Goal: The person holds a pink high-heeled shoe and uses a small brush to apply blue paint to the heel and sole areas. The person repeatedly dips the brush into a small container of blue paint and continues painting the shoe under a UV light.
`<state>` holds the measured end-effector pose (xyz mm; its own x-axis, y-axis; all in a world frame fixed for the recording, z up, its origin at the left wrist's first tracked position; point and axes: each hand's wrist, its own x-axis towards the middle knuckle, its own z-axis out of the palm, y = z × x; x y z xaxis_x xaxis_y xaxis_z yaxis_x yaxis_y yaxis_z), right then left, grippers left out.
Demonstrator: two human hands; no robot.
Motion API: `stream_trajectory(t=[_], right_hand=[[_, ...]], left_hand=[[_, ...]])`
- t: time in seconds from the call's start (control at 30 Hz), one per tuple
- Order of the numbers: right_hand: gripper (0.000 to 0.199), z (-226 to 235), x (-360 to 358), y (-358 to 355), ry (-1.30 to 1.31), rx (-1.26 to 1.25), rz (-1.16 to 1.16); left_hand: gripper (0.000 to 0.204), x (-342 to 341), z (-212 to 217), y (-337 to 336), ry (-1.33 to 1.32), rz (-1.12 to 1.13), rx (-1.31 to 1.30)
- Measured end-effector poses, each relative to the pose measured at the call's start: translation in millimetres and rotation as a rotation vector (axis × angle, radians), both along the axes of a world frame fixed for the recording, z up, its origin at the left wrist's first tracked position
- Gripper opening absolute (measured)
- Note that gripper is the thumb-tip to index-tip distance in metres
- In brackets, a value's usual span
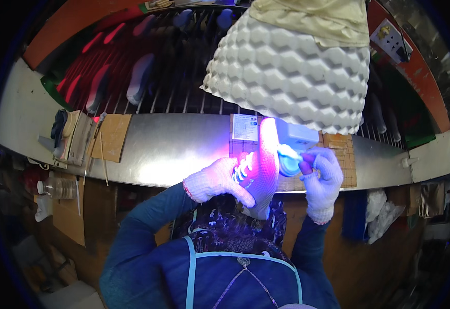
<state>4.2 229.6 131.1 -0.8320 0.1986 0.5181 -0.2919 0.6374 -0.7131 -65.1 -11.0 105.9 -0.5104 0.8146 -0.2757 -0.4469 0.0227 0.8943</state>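
My left hand, in a white knitted glove, is closed round a laced shoe. The shoe is tilted on its side with its sole edge to the right, and its upper end is washed out by strong light. In my right hand, also gloved but with bare fingertips, a small brush-like tool is pinched. Its pale tip is beside the shoe's sole edge; whether it touches cannot be made out in the glare. Just below that tip stands a round pale pot, partly hidden.
A white, bumpy padded hood hangs over the bench. Behind runs a rod conveyor bearing several shoe soles under red light. Cardboard and thin sticks lie at left. A white box stands behind the pot.
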Motion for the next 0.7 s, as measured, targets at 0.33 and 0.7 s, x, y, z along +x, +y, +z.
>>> stream_trajectory(t=[0.33, 0.7], right_hand=[[0.010, -81, 49, 63, -0.451, -0.132, -0.352], [0.011, -87, 24, 70, -0.372, 0.759, -0.355]], left_hand=[[0.075, -1, -41, -8, -0.184, 0.392, 0.420], [0.078, 1, -57, -9, -0.480, 0.506, 0.559]])
